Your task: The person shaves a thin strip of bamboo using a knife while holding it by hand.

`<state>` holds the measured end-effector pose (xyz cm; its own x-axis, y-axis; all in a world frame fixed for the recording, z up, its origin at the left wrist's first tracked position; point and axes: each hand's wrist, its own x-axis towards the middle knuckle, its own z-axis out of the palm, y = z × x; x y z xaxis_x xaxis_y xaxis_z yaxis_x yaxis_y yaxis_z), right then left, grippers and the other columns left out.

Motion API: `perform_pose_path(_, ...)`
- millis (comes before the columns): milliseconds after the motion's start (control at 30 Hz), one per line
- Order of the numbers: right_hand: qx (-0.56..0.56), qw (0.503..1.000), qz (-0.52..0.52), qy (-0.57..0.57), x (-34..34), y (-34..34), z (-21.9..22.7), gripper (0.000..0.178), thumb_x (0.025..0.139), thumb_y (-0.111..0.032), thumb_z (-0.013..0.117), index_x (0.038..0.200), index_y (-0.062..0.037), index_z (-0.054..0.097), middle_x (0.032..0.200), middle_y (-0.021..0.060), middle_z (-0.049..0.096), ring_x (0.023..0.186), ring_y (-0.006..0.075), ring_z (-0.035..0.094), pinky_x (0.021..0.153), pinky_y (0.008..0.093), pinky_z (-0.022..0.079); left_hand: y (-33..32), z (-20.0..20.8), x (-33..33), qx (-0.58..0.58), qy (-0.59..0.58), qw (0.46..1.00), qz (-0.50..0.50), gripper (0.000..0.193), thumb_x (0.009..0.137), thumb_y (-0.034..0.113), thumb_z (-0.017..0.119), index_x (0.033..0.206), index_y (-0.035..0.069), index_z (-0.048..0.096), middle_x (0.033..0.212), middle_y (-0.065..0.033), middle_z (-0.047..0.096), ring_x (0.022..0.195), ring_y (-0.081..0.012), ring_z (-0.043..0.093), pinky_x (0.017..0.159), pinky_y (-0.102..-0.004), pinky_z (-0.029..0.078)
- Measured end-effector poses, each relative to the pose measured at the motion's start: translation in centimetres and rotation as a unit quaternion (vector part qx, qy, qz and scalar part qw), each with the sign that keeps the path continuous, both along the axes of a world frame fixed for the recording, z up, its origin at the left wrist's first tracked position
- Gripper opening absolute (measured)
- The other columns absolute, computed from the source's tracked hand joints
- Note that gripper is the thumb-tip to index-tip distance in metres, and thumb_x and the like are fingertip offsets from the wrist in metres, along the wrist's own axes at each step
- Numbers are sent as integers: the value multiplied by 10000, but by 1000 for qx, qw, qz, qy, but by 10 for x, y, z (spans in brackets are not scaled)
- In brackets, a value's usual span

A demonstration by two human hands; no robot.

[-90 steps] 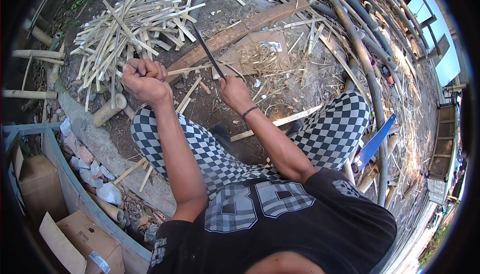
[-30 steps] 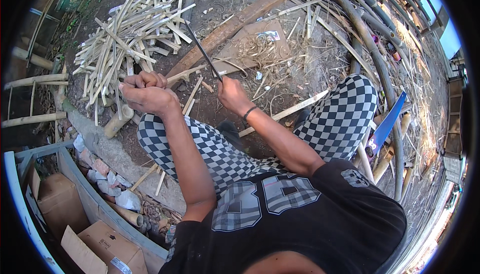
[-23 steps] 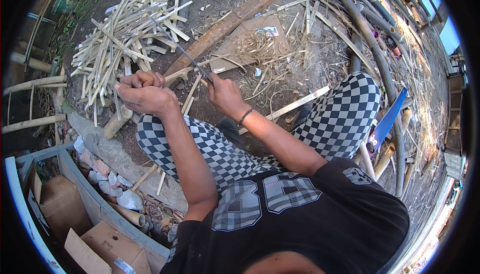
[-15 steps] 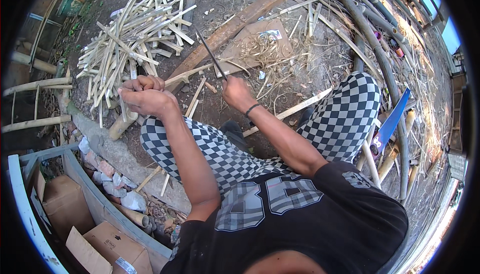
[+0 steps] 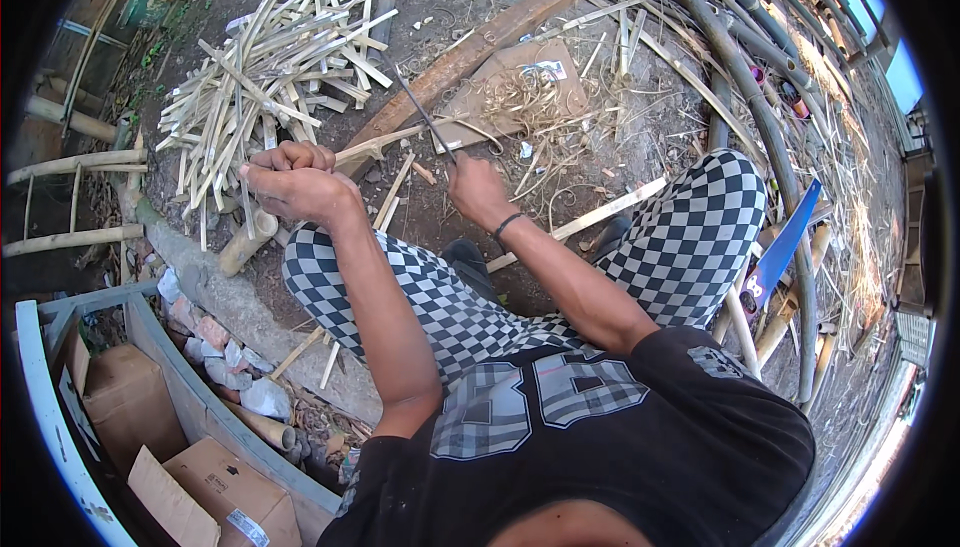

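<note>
My right hand (image 5: 478,190), with a dark band at the wrist, is closed around the handle end of a long, narrow knife (image 5: 424,113). Its dark blade points away and to the left, passing over a thick wooden plank (image 5: 470,48). My left hand (image 5: 298,183) is held in front of my left knee with its fingers curled in. Whatever it may grip is hidden; a thin strip shows just below the thumb, but I cannot tell whether it is held. Just beyond that hand lies a heap of pale split bamboo strips (image 5: 262,82).
Curly shavings (image 5: 530,95) cover a flattened cardboard piece (image 5: 573,92) ahead. A blue saw blade (image 5: 785,247) leans among bamboo poles (image 5: 757,112) at right. At lower left, cardboard boxes (image 5: 128,397) sit inside a grey wooden frame (image 5: 230,402), beside broken stones (image 5: 225,372).
Almost nothing differs. Both hands keep their poses, and the knife stays at nearly the same place and angle; the whole view has shifted very slightly.
</note>
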<state>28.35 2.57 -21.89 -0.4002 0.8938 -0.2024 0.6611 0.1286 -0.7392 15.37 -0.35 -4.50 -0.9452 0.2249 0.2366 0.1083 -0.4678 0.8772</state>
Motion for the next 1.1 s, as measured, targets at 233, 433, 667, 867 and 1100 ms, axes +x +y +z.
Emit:
perform_pose_path(233,-7,997,-79,-14,22,22,-85,234,901,-166,550,973,20,672,807,267,684,807,451,679,716,539,549,11,5,1,9,-18,999,-32,462,1038,440,291,687,151,212,477,11,229,417,-99,169,386,-277,153)
perform_pose_path(433,-11,998,-57,-3,9,25,-58,284,915,-200,555,909,49,691,859,298,678,858,452,677,811,536,537,7,-2,0,0,2,1000,-16,459,1032,435,291,682,154,196,478,11,211,418,-99,158,393,-278,140)
perform_pose_path(667,-15,998,-49,41,17,-7,-81,231,912,-202,540,992,8,592,833,280,677,851,471,661,764,556,525,9,9,-3,13,-21,1000,14,441,1014,408,310,671,165,178,484,24,177,421,-94,125,397,-270,120)
perform_pose_path(867,-114,987,-113,-11,28,-8,-118,287,894,-217,548,938,36,678,889,323,666,874,475,661,788,526,540,0,-6,-21,65,16,973,-220,472,994,460,321,640,159,239,456,35,184,401,-83,104,390,-261,103)
perform_pose_path(1100,-44,992,-39,110,4,-8,23,262,928,-206,531,950,39,621,803,296,662,806,485,657,740,555,524,-13,-4,-21,47,57,945,-319,512,985,536,337,644,167,241,470,44,163,434,-78,69,415,-262,100)
